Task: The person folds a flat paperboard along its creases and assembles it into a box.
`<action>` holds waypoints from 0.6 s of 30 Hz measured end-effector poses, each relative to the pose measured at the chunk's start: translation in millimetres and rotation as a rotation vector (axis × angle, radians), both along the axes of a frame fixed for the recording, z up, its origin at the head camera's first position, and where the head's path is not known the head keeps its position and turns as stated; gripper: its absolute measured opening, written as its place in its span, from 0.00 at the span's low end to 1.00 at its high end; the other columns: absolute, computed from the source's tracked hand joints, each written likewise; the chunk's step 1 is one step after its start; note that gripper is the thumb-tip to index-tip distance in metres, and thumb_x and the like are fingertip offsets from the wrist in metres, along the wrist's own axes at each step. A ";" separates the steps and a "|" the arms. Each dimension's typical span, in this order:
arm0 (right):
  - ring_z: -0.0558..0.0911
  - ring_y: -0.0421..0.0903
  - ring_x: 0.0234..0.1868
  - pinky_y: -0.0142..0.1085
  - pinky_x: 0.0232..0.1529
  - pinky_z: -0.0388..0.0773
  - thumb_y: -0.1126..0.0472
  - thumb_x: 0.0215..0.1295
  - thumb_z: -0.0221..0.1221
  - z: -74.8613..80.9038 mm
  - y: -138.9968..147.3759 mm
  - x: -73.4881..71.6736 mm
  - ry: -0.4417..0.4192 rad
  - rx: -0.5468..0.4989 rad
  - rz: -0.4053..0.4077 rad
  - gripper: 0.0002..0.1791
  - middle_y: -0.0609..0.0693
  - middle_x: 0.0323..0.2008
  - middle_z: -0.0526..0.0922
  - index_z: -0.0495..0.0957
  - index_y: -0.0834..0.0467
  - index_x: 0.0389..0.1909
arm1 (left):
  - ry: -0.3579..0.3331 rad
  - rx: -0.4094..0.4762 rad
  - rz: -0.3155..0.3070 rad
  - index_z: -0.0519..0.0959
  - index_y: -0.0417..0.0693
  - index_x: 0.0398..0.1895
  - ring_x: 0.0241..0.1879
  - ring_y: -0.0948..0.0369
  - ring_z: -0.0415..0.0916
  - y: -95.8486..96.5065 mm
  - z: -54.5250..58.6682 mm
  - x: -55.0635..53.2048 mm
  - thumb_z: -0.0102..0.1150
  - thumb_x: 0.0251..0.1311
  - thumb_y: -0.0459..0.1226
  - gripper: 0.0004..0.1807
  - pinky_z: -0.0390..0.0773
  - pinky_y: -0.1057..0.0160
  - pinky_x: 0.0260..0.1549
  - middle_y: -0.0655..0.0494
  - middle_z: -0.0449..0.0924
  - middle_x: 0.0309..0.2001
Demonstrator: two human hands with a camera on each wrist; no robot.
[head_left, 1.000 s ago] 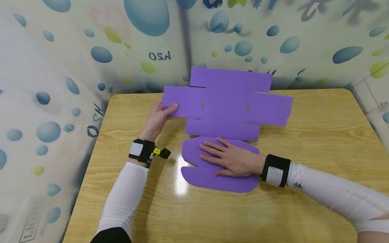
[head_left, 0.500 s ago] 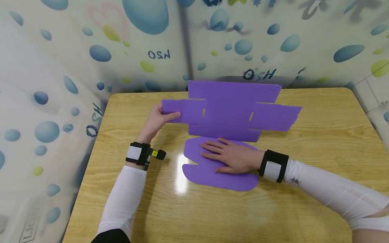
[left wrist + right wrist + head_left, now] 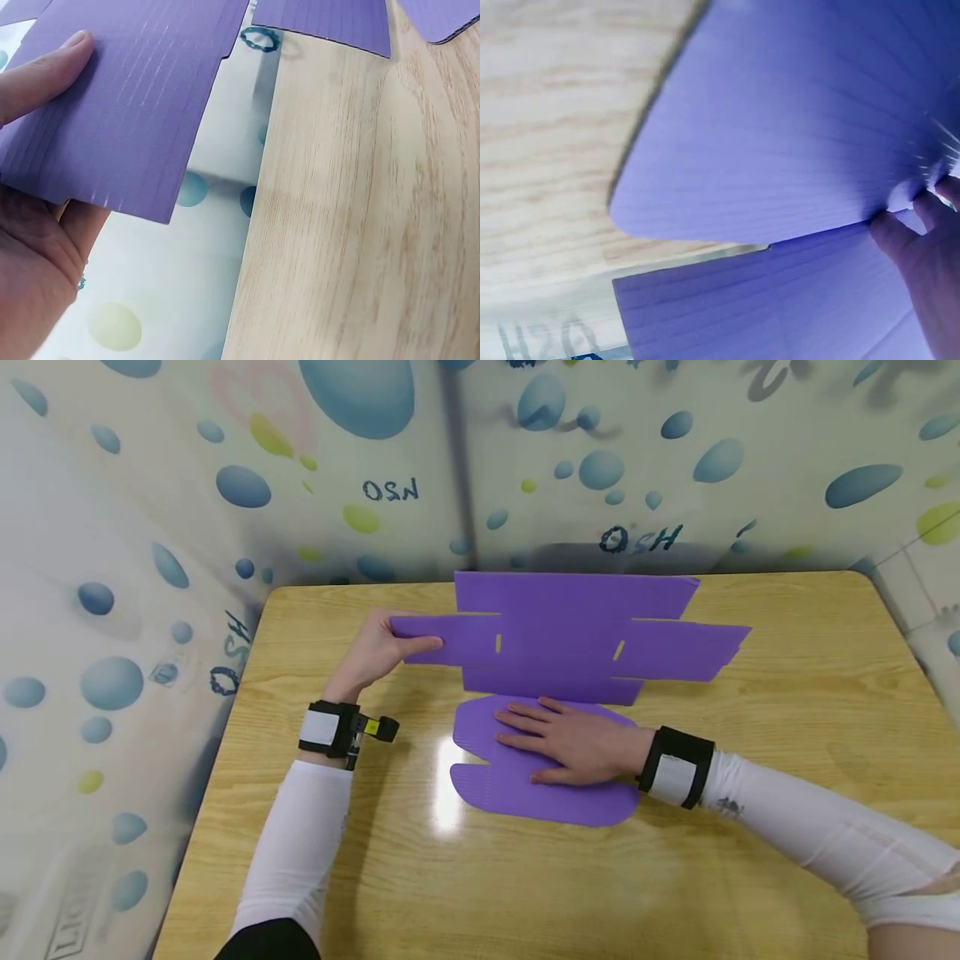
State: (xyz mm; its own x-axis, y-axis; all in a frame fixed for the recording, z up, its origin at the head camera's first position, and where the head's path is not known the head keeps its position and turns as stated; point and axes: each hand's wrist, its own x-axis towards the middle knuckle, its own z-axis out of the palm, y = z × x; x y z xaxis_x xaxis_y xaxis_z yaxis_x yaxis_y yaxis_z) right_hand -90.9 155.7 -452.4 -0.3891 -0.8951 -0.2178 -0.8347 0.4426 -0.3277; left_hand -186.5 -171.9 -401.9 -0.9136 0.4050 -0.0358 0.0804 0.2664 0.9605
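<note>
A flat, unfolded purple corrugated cardboard box blank (image 3: 558,639) spans the middle of the table in the head view. Its far part, with side flaps and two small slots, is tilted up. My left hand (image 3: 377,647) pinches the left flap by its outer end, thumb on top and fingers underneath. The left wrist view shows that thumb (image 3: 45,79) across the flap (image 3: 142,127). My right hand (image 3: 570,743) lies flat, fingers spread, on the rounded near panel (image 3: 525,806). In the right wrist view, its fingertips (image 3: 889,229) touch the cardboard near a fold line.
The wooden table (image 3: 810,693) carries the cardboard, with bare wood visible around it. Behind and left of the table hangs a pale curtain (image 3: 420,543) printed with blue and green drops. The far edge of the cardboard is near this curtain.
The far part of the cardboard has come down lower, and wood now shows through its slots. My left hand has shifted slightly left with the flap. My right hand has hardly moved.
</note>
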 end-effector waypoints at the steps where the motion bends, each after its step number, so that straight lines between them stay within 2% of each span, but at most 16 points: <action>1: 0.44 0.54 0.82 0.57 0.77 0.46 0.40 0.79 0.50 0.5 0.2 0.4 0.007 -0.001 -0.005 0.39 0.53 0.83 0.46 0.53 0.52 0.83 | 0.001 -0.003 0.000 0.87 0.36 0.51 0.40 0.54 0.88 -0.4 -0.1 0.0 0.73 0.62 0.34 0.16 0.83 0.60 0.41 0.46 0.89 0.42; 6: 0.44 0.55 0.82 0.57 0.77 0.46 0.40 0.76 0.56 7.7 7.6 1.1 0.126 -0.053 -0.027 0.41 0.55 0.82 0.47 0.56 0.53 0.82 | -0.017 -0.021 0.004 0.86 0.36 0.52 0.41 0.54 0.88 -0.9 0.0 -0.1 0.72 0.63 0.35 0.16 0.83 0.60 0.42 0.46 0.89 0.43; 8: 0.46 0.57 0.82 0.58 0.76 0.47 0.43 0.73 0.61 18.0 13.7 -2.0 0.208 -0.115 -0.043 0.42 0.57 0.82 0.49 0.59 0.55 0.80 | -0.020 -0.021 0.003 0.86 0.37 0.53 0.41 0.54 0.88 -0.8 0.5 -0.1 0.72 0.63 0.35 0.17 0.83 0.59 0.42 0.46 0.89 0.43; 11: 0.51 0.58 0.80 0.58 0.76 0.50 0.49 0.69 0.67 42.8 25.3 -10.5 0.337 -0.238 -0.077 0.41 0.60 0.80 0.53 0.64 0.58 0.78 | -0.016 -0.020 0.005 0.86 0.37 0.53 0.41 0.54 0.88 -1.2 0.9 -0.5 0.72 0.63 0.35 0.16 0.83 0.59 0.42 0.46 0.89 0.43; 15: 0.55 0.62 0.78 0.59 0.75 0.51 0.44 0.77 0.56 72.4 44.2 -25.0 0.524 -0.421 -0.134 0.34 0.64 0.78 0.57 0.67 0.60 0.75 | -0.013 -0.031 0.013 0.86 0.36 0.53 0.41 0.54 0.88 -2.6 1.0 -0.4 0.72 0.64 0.34 0.16 0.83 0.60 0.41 0.46 0.89 0.43; 18: 0.57 0.64 0.77 0.60 0.75 0.50 0.38 0.79 0.49 84.5 59.0 -36.1 0.657 -0.574 -0.239 0.36 0.64 0.77 0.59 0.67 0.61 0.74 | -0.026 -0.044 0.020 0.86 0.37 0.53 0.41 0.54 0.88 -3.5 1.1 0.1 0.71 0.64 0.35 0.17 0.83 0.60 0.41 0.46 0.89 0.43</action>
State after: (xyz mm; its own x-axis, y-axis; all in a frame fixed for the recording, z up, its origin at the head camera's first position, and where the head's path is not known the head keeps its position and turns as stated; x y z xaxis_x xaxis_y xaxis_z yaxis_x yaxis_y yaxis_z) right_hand -127.1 214.6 -367.8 -0.4673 -0.6771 0.5685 -0.8382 0.5437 -0.0415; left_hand -186.3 -175.3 -400.8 -0.9199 0.3846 -0.0771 0.0498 0.3093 0.9497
